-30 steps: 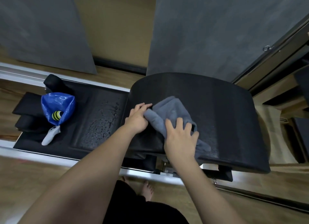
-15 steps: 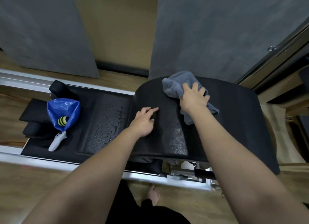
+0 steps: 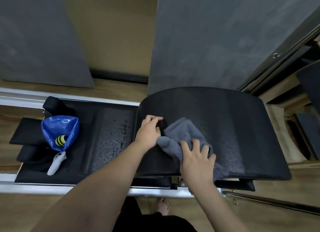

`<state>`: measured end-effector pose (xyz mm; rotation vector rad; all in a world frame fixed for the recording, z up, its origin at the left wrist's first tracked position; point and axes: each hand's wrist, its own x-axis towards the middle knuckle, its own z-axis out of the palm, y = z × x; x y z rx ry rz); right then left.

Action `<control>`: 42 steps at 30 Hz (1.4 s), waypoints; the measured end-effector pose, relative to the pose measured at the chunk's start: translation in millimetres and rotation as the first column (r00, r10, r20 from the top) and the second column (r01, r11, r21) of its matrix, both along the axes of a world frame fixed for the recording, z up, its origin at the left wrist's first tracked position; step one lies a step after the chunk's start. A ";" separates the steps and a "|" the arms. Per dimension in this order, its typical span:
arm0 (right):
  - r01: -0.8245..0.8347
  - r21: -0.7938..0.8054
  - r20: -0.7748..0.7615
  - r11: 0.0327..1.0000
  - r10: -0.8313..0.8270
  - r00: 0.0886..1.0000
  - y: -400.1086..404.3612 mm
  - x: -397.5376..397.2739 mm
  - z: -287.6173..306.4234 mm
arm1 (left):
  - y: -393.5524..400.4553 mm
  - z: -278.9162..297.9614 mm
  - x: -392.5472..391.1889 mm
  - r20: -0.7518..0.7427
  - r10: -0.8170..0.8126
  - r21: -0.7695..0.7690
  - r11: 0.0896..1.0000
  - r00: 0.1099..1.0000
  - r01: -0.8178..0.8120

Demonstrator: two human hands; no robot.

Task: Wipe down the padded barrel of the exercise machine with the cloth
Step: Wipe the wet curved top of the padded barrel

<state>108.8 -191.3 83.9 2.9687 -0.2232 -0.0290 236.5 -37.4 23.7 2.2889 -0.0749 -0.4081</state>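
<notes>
The black padded barrel [image 3: 233, 127] arches across the right half of the head view. A crumpled grey cloth [image 3: 183, 136] lies on its near left slope. My right hand [image 3: 195, 160] presses down on the cloth's near part with fingers spread, close to the barrel's front edge. My left hand [image 3: 149, 133] rests flat on the barrel's left edge, fingers partly curled, touching the cloth's left corner but holding nothing.
The flat black carriage pad [image 3: 110, 141] left of the barrel carries wet droplets. A blue bag [image 3: 60, 127] with a yellow-and-black striped ball [image 3: 61, 139] and a white controller [image 3: 56, 163] lie at its left end. Metal rails run front and back; my bare foot [image 3: 162, 207] stands below.
My right hand has dragged the cloth from the barrel's far top back down to the near left slope. My left hand has stayed on the barrel's left edge.
</notes>
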 end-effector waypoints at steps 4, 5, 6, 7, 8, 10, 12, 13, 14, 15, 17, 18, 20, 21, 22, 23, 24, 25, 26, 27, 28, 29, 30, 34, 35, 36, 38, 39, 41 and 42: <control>0.087 0.007 -0.058 0.996 -0.086 0.995 -11.0 85.9 7.1 | 5.0 -0.4 2.5 0.002 -0.014 0.020 1.000 1.000 0.014; 0.106 0.025 -0.073 0.994 -0.103 0.992 -16.3 110.1 9.7 | 5.5 0.0 3.2 -0.006 -0.027 0.025 0.999 1.000 0.028; 0.124 0.046 -0.098 0.991 -0.119 0.988 -21.1 132.2 12.3 | 6.0 -0.2 3.3 -0.013 -0.041 0.025 0.999 0.999 0.041; 0.143 0.062 -0.129 0.988 -0.134 0.983 -24.1 150.2 15.2 | 6.3 -1.0 3.3 -0.018 -0.051 0.023 0.998 0.999 0.052; 0.163 0.072 -0.154 0.984 -0.150 0.977 -25.0 163.0 17.8 | 6.7 -1.9 3.1 -0.020 -0.059 0.019 0.998 0.998 0.059; 0.177 0.063 -0.148 0.982 -0.167 0.975 -21.0 167.6 16.7 | 6.7 -4.6 2.9 -0.026 -0.066 -0.001 0.998 0.998 0.066; 0.166 0.027 -0.092 0.986 -0.163 0.982 -11.2 146.0 14.2 | 5.8 -8.1 1.5 -0.032 -0.059 -0.037 0.998 0.998 0.058; 0.152 0.007 -0.059 0.988 -0.152 0.987 -4.6 127.0 12.0 | 5.5 -9.6 0.1 -0.028 -0.051 -0.055 0.997 0.998 0.049; 0.137 -0.007 -0.027 0.990 -0.138 0.990 3.8 104.6 9.8 | 6.4 -11.4 -0.3 -0.021 -0.040 -0.074 0.997 0.999 0.039; 0.120 -0.009 0.004 0.993 -0.120 0.993 13.5 79.4 7.3 | 8.5 -13.4 0.5 -0.010 -0.030 -0.097 0.995 1.000 0.029; 0.067 0.005 0.034 0.998 -0.067 0.997 33.9 27.4 0.0 | 12.7 -17.5 3.9 0.007 -0.024 -0.144 0.989 1.000 0.025; 0.038 0.008 0.028 0.999 -0.038 0.999 42.7 2.9 -4.1 | 14.3 -18.8 6.2 0.007 -0.025 -0.155 0.988 1.000 0.026; 0.006 0.001 -0.004 1.000 -0.006 1.000 51.9 -30.5 -8.9 | 15.9 -18.1 10.6 -0.006 -0.020 -0.150 0.988 1.000 0.018; 0.009 0.003 -0.014 1.000 -0.009 1.000 51.0 -34.7 -10.1 | 15.8 -17.2 12.3 -0.014 -0.021 -0.140 0.990 1.000 0.019; 0.014 0.005 -0.006 1.000 -0.014 1.000 48.1 -30.3 -9.6 | 15.4 -16.0 13.5 -0.020 -0.028 -0.129 0.991 0.999 0.025; 0.024 0.004 0.004 1.000 -0.024 1.000 44.3 -20.3 -8.7 | 15.0 -14.6 14.4 -0.025 -0.036 -0.118 0.992 0.999 0.033; 0.035 0.002 0.007 0.999 -0.035 0.999 40.7 -5.4 -7.2 | 14.9 -14.2 15.3 -0.030 -0.043 -0.107 0.993 0.999 0.040; 0.046 -0.007 0.011 0.999 -0.046 0.999 36.9 13.8 -5.3 | 15.3 -14.5 15.8 -0.032 -0.050 -0.096 0.994 0.998 0.047; 0.065 -0.020 0.012 0.998 -0.064 0.998 31.9 36.3 -2.9 | 16.0 -15.4 16.1 -0.034 -0.058 -0.087 0.995 0.998 0.055; 0.090 -0.033 0.014 0.995 -0.089 0.996 25.3 61.1 -0.4 | 17.0 -16.5 15.6 -0.038 -0.069 -0.080 0.995 0.997 0.065; 0.120 -0.032 0.002 0.992 -0.121 0.993 17.5 87.0 2.5 | 17.6 -17.5 14.6 -0.042 -0.082 -0.081 0.994 0.996 0.078; 0.152 -0.017 -0.024 0.988 -0.152 0.988 9.5 111.0 5.4 | 18.4 -18.6 13.1 -0.050 -0.096 -0.091 0.992 0.994 0.091; 0.183 0.008 -0.065 0.983 -0.182 0.981 2.8 132.5 8.0 | 19.6 -19.5 11.7 -0.060 -0.108 -0.105 0.989 0.992 0.101; 0.255 0.048 -0.135 0.966 -0.247 0.960 0.1 166.1 15.8 | 23.3 -21.1 11.0 -0.115 -0.150 -0.130 0.982 0.982 0.135; 0.247 0.028 -0.117 0.969 -0.243 0.963 5.2 157.8 15.5 | 23.4 -21.0 11.6 -0.123 -0.153 -0.136 0.981 0.980 0.136; 0.234 0.004 -0.087 0.972 -0.233 0.969 11.6 143.4 13.6 | 23.1 -21.1 12.3 -0.129 -0.155 -0.138 0.981 0.979 0.137; 0.195 -0.026 -0.011 0.980 -0.196 0.981 27.8 101.5 7.5 | 23.5 -21.1 13.6 -0.134 -0.151 -0.135 0.982 0.979 0.133; 0.166 -0.026 0.024 0.986 -0.166 0.986 36.6 76.3 2.9 | 24.4 -21.0 14.3 -0.138 -0.144 -0.139 0.982 0.980 0.125; 0.099 -0.018 0.055 0.995 -0.098 0.994 53.9 25.2 -8.1 | 25.4 -20.6 15.6 -0.137 -0.144 -0.151 0.981 0.980 0.123; 0.073 -0.019 0.044 0.997 -0.072 0.996 61.0 3.0 -13.2 | 25.7 -20.7 15.7 -0.123 -0.159 -0.144 0.980 0.980 0.141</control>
